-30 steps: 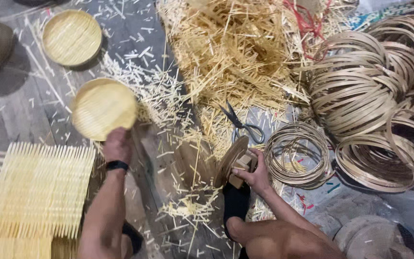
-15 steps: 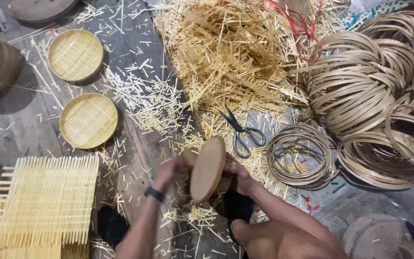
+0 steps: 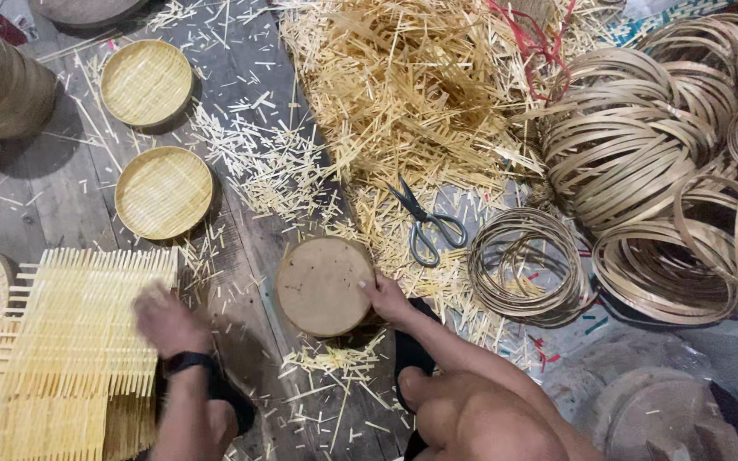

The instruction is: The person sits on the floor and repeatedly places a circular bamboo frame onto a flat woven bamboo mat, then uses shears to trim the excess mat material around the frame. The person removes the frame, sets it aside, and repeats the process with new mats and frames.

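Round wooden disc (image 3: 325, 286) on the plank floor (image 3: 61, 183), low centre, flat face up, tipped slightly. Right hand (image 3: 386, 299) at its right edge, fingers curled around the rim, gripping it. Short bamboo offcuts (image 3: 335, 358) lie under and just below the disc.

Left hand (image 3: 168, 323) over the right edge of the woven mat stack (image 3: 79, 341), blurred; cannot tell how far open it is or whether it has hold of a mat. Dark band on that wrist (image 3: 185, 362).

Scissors (image 3: 424, 226) lie up and right of the disc, near it, blades pointing up-left, handles toward the person. Beside them on the right, a coil of thin bamboo rings (image 3: 527, 265). Further right and above, a heap of wider bamboo hoops (image 3: 642, 154).

Big pile of bamboo slivers (image 3: 420, 94) above the scissors, spilling down toward the disc. Red cord (image 3: 531, 38) lies on its upper right.

Two shallow woven trays (image 3: 164, 192) on the floor up-left of the disc, one above the other, well apart from it. Stack of trays (image 3: 2, 77) at far upper left.

Bare knee (image 3: 480, 418) at bottom right.
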